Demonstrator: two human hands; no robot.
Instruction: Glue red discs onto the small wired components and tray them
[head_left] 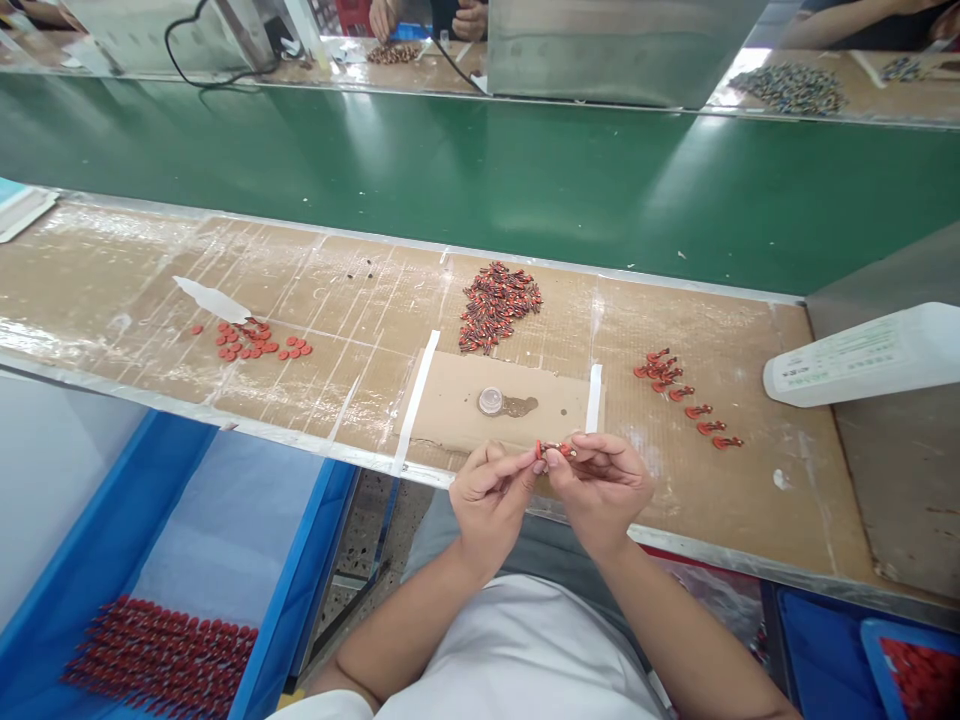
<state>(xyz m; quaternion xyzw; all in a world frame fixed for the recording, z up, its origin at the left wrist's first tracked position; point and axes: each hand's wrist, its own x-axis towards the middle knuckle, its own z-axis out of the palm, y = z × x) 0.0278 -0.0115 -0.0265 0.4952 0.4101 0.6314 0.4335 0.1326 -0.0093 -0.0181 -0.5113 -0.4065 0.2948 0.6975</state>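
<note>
My left hand [489,490] and my right hand [600,482] meet at the near edge of the brown work table [112,270]. Both pinch one small red part [553,450] with thin metal legs between their fingertips. Just beyond the fingers sits a small round cap [490,401] beside a dark smear on a taped cardboard pad [465,400]. A heap of red parts [498,303] lies further back. A short row of finished-looking red parts [686,395] runs off to the right. Flat red discs [251,342] are scattered to the left.
A green conveyor belt [480,180] runs behind the table. A white plastic bottle [862,355] lies on its side at right. A blue bin [157,600] at lower left holds rows of red parts. Another person's hands [427,18] work across the belt.
</note>
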